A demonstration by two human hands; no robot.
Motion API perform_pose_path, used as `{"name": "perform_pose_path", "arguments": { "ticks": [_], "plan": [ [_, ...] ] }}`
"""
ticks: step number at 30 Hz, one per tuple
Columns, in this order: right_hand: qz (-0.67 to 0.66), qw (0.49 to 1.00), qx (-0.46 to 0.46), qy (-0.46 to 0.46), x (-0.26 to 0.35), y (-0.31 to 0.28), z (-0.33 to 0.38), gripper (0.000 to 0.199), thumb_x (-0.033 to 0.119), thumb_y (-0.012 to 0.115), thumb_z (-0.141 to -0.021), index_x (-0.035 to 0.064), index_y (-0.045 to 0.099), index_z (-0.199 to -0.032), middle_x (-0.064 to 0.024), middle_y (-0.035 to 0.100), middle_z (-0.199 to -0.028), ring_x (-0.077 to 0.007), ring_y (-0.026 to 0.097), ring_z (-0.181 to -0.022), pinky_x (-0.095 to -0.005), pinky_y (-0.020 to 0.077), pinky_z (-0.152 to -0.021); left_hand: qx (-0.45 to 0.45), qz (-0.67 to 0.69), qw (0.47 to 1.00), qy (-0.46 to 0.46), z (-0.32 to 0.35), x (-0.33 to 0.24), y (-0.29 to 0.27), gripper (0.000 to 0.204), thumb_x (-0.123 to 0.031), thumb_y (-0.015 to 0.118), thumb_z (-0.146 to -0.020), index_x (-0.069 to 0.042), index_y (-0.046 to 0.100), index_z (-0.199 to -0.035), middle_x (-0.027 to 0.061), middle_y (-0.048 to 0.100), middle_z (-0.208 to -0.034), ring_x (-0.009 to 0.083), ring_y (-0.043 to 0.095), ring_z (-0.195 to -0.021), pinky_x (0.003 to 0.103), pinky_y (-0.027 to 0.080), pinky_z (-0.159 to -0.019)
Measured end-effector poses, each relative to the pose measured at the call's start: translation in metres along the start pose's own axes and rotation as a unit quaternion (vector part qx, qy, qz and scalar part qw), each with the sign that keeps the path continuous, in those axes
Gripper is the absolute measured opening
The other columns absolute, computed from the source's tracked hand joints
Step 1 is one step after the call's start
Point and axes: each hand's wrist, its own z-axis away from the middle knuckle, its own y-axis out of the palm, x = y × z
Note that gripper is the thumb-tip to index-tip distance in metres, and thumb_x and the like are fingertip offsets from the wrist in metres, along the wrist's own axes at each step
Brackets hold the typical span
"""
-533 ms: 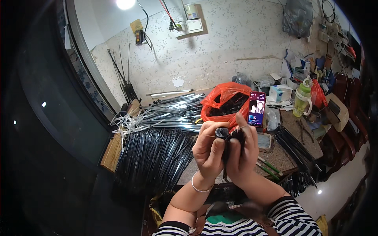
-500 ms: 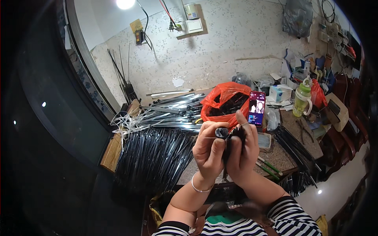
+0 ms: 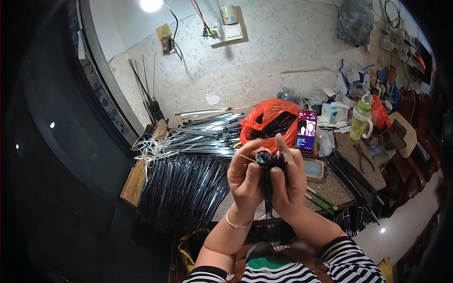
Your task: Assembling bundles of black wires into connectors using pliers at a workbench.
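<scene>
Left of the orange bag (image 3: 269,123) a heap of black rods (image 3: 181,188) covers the surface (image 3: 330,188); nearer you than the bag, your left hand (image 3: 245,181) has its fingers curled shut around a thin black bundle (image 3: 267,181), one fingertip at its round cap (image 3: 263,157); your right hand (image 3: 288,181) wraps the same bundle, fingers closed, forefinger raised; the bundle stands roughly upright, cap towards the bag, long axis running down to your lap; it looks light and stiff, probably slippery, so grip mid-length; right of the bag leans a phone (image 3: 306,130).
</scene>
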Motion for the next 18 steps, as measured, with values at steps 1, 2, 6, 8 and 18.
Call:
{"name": "perform_pose_path", "arguments": {
  "ticks": [1, 2, 6, 8, 18],
  "plan": [
    [-0.001, 1.000, 0.000, 0.000, -0.001, 0.000, -0.001, 0.040, 0.003, 0.044, -0.072, -0.0014, 0.036, -0.111, -0.0093, 0.043, -0.078, -0.0163, 0.042, -0.068, -0.0234, 0.0355, -0.062, 0.000, -0.001, 1.000, 0.001, -0.002, 0.000, -0.003, 0.031, -0.022, 0.045, -0.077, 0.006, 0.050, -0.090, 0.0086, 0.047, -0.082, 0.0113, 0.042, -0.076, 0.021, 0.033, -0.070],
    [-0.014, 1.000, 0.014, 0.002, -0.002, 0.000, -0.003, 0.037, 0.004, 0.043, -0.074, -0.0015, 0.037, -0.110, -0.0093, 0.043, -0.079, -0.0158, 0.042, -0.069, -0.0232, 0.0353, -0.063, 0.049, -0.010, 0.999, 0.017, -0.007, -0.001, -0.009, 0.030, -0.021, 0.046, -0.077, 0.006, 0.050, -0.090, 0.0081, 0.048, -0.082, 0.0111, 0.043, -0.076, 0.021, 0.033, -0.069],
    [-0.089, 0.995, 0.042, 0.022, -0.012, 0.002, -0.009, 0.033, 0.008, 0.040, -0.076, -0.0017, 0.039, -0.108, -0.0090, 0.043, -0.080, -0.0153, 0.042, -0.070, -0.0232, 0.0348, -0.063, 0.110, -0.001, 0.993, -0.030, -0.018, -0.008, -0.017, 0.027, -0.018, 0.046, -0.077, 0.005, 0.050, -0.091, 0.0049, 0.049, -0.080, 0.0098, 0.045, -0.073, 0.020, 0.034, -0.068],
    [-0.066, 0.997, 0.015, 0.030, -0.008, 0.004, -0.004, 0.033, 0.008, 0.040, -0.077, -0.0015, 0.040, -0.108, -0.0086, 0.043, -0.079, -0.0152, 0.042, -0.069, -0.0232, 0.0348, -0.063, 0.020, 0.010, 0.994, -0.110, -0.015, -0.012, -0.009, 0.026, -0.016, 0.047, -0.077, 0.004, 0.048, -0.094, 0.0044, 0.049, -0.076, 0.0093, 0.046, -0.067, 0.020, 0.036, -0.064],
    [-0.288, 0.948, 0.003, 0.137, -0.030, 0.007, -0.006, 0.026, 0.003, 0.045, -0.074, -0.0021, 0.048, -0.099, -0.0031, 0.045, -0.078, -0.0081, 0.042, -0.068, -0.0181, 0.0347, -0.061, 0.068, -0.234, 0.960, 0.139, -0.014, 0.001, -0.019, 0.029, -0.007, 0.051, -0.072, 0.007, 0.045, -0.097, 0.0060, 0.046, -0.080, 0.0106, 0.043, -0.070, 0.020, 0.035, -0.067]
  ]
}}
